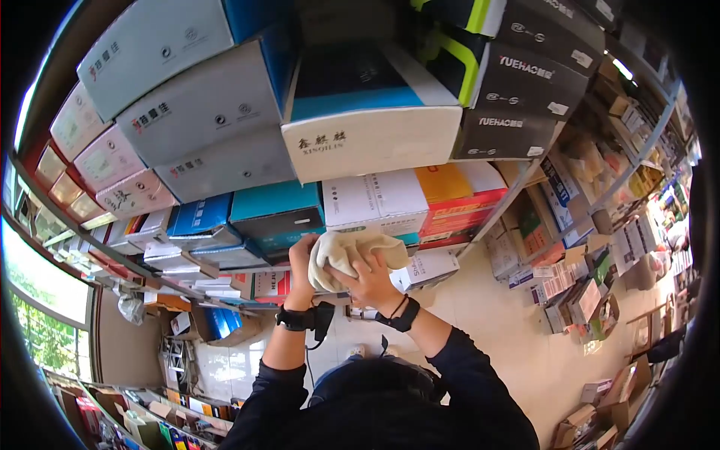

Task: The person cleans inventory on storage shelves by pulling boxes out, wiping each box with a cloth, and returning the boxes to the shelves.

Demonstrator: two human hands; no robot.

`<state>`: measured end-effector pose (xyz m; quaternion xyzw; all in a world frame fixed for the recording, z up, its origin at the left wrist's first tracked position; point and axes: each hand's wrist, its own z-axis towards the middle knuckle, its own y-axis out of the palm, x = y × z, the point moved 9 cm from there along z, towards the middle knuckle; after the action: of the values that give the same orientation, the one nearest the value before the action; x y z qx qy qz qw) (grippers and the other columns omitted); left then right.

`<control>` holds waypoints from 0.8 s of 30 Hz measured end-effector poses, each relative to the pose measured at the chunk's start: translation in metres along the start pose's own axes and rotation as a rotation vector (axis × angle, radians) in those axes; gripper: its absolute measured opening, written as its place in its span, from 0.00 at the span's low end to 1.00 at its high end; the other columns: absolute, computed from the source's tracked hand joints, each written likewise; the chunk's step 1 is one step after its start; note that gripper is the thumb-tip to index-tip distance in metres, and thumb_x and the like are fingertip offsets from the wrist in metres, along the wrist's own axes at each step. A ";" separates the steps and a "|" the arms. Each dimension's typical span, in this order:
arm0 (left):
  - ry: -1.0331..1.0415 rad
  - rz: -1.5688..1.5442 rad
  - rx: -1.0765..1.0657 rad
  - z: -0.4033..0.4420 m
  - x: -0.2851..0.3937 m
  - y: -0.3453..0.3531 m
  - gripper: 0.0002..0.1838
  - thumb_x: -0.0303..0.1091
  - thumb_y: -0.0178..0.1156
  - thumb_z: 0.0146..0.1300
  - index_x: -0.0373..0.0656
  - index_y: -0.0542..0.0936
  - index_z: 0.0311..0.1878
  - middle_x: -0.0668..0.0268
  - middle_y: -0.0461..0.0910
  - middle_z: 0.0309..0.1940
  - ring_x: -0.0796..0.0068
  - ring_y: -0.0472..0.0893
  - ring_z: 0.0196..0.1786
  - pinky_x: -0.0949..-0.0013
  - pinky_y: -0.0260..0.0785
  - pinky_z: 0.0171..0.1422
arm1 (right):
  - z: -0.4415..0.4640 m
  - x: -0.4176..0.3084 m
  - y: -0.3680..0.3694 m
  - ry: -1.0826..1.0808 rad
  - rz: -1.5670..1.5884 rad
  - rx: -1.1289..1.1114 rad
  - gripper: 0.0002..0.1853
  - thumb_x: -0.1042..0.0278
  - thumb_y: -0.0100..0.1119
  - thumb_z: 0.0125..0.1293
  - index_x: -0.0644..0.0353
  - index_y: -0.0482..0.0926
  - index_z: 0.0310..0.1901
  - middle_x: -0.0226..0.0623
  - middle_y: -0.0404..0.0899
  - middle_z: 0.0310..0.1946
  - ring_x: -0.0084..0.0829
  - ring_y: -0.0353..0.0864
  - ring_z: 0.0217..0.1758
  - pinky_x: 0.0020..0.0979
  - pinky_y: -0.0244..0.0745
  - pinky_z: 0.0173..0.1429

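Observation:
A bunched cream cloth (pixel 352 253) is between my two hands, in front of the shelf's lower row of boxes. My left hand (pixel 301 264) grips its left side, with the fingers partly hidden behind the folds. From the right, my right hand (pixel 373 283) presses its fingers into the cloth. Just beyond the cloth are a white box (pixel 375 196) and a teal box (pixel 276 206). Above them, a white XINQILIN box (pixel 375 144) juts out from the upper shelf.
Grey boxes (pixel 202 112) fill the upper left, and black YUEHAO boxes (pixel 525 82) are stacked at the upper right. A metal shelf post (pixel 517 196) stands right of my hands. Cartons (pixel 581 300) lie on the tiled floor (pixel 495 330) at right. An open carton (pixel 225 326) sits at lower left.

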<state>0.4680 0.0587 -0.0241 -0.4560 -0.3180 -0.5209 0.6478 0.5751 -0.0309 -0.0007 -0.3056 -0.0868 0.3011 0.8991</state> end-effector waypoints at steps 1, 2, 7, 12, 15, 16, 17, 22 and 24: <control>-0.054 -0.024 0.019 0.000 -0.009 0.000 0.04 0.23 0.58 0.48 0.33 0.76 0.29 0.64 0.77 0.22 0.83 0.75 0.27 0.78 0.67 0.31 | -0.003 0.000 0.001 -0.064 -0.040 0.003 0.20 0.66 0.56 0.46 0.38 0.76 0.45 0.38 0.66 0.44 0.42 0.65 0.46 0.45 0.60 0.48; -0.114 -0.047 0.039 0.000 -0.010 0.000 0.04 0.23 0.59 0.48 0.33 0.75 0.28 0.65 0.77 0.22 0.83 0.75 0.26 0.78 0.67 0.31 | -0.010 0.009 0.001 -0.063 -0.047 0.000 0.20 0.66 0.56 0.46 0.38 0.76 0.45 0.38 0.66 0.44 0.42 0.65 0.46 0.45 0.60 0.48; -0.289 -0.124 -0.008 0.001 -0.016 0.003 0.11 0.31 0.65 0.48 0.31 0.77 0.27 0.65 0.77 0.20 0.83 0.75 0.22 0.81 0.66 0.25 | -0.063 0.074 -0.036 0.004 -0.285 0.188 0.14 0.63 0.58 0.45 0.40 0.78 0.38 0.38 0.65 0.43 0.40 0.66 0.45 0.44 0.62 0.45; -0.241 -0.112 0.028 -0.002 -0.018 0.005 0.11 0.31 0.64 0.48 0.32 0.77 0.28 0.66 0.77 0.19 0.85 0.73 0.21 0.81 0.65 0.25 | -0.067 0.068 -0.027 0.294 -0.039 0.216 0.13 0.63 0.57 0.44 0.43 0.78 0.36 0.34 0.66 0.45 0.39 0.65 0.46 0.42 0.60 0.48; -0.226 -0.050 0.036 -0.007 -0.015 0.002 0.09 0.30 0.63 0.50 0.33 0.76 0.30 0.67 0.77 0.20 0.85 0.73 0.22 0.82 0.65 0.25 | -0.052 0.019 0.022 -0.084 0.066 -0.086 0.13 0.63 0.54 0.45 0.44 0.78 0.36 0.33 0.67 0.43 0.37 0.65 0.46 0.40 0.60 0.46; -0.175 -0.068 0.049 -0.008 -0.012 0.000 0.09 0.29 0.62 0.50 0.33 0.77 0.31 0.67 0.77 0.20 0.85 0.73 0.23 0.82 0.64 0.25 | -0.051 0.008 0.029 -0.189 -0.026 -0.070 0.13 0.62 0.53 0.45 0.45 0.78 0.36 0.32 0.68 0.41 0.35 0.66 0.45 0.39 0.60 0.45; -0.123 -0.087 0.058 -0.010 -0.008 -0.002 0.08 0.28 0.61 0.51 0.33 0.77 0.31 0.68 0.77 0.21 0.85 0.73 0.24 0.83 0.64 0.25 | -0.052 -0.001 0.033 -0.291 -0.122 -0.055 0.13 0.62 0.51 0.46 0.46 0.78 0.36 0.31 0.69 0.39 0.34 0.67 0.44 0.38 0.60 0.44; -0.248 -0.201 0.057 -0.043 -0.025 -0.010 0.07 0.28 0.60 0.53 0.34 0.77 0.32 0.68 0.77 0.21 0.85 0.73 0.24 0.84 0.63 0.25 | -0.084 0.074 -0.005 0.300 0.071 0.032 0.15 0.67 0.60 0.40 0.48 0.77 0.35 0.34 0.68 0.41 0.39 0.67 0.43 0.40 0.60 0.44; -0.352 0.002 -0.131 -0.058 -0.034 0.003 0.08 0.30 0.58 0.54 0.33 0.78 0.29 0.67 0.77 0.21 0.85 0.73 0.22 0.84 0.64 0.26 | -0.095 0.086 -0.035 0.395 -0.013 0.221 0.15 0.75 0.60 0.35 0.50 0.78 0.31 0.39 0.67 0.40 0.43 0.66 0.41 0.42 0.62 0.43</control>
<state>0.4580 0.0183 -0.0773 -0.5815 -0.3914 -0.4520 0.5516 0.6935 -0.0489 -0.0575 -0.2577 0.1224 0.2374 0.9286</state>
